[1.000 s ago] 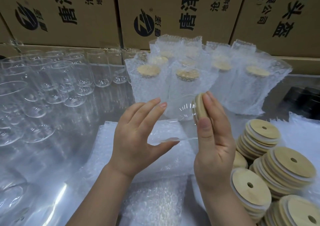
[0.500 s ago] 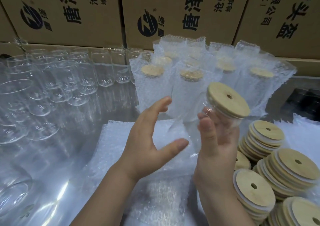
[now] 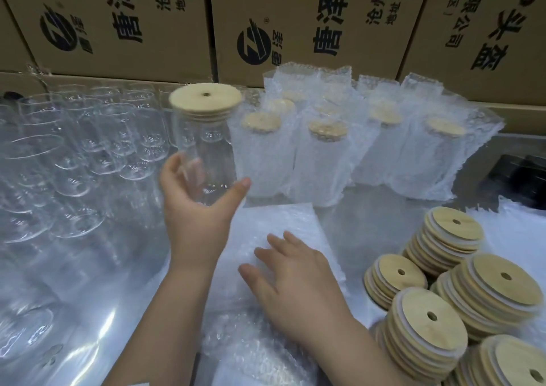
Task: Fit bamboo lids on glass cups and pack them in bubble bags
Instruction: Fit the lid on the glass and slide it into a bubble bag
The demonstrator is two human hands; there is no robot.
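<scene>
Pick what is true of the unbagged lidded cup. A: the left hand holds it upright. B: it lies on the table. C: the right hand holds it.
A: the left hand grips the glass cup upright, bamboo lid on top; the right hand rests flat on the bubble bags.

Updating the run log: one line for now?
left hand grips lidded cup | right hand over bubble bags | not yet bagged

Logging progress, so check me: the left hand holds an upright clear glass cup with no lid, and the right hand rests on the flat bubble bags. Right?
No: the head view shows a round bamboo lid on the clear glass cup in the left hand. The right hand does rest on the flat bubble bags.
</scene>
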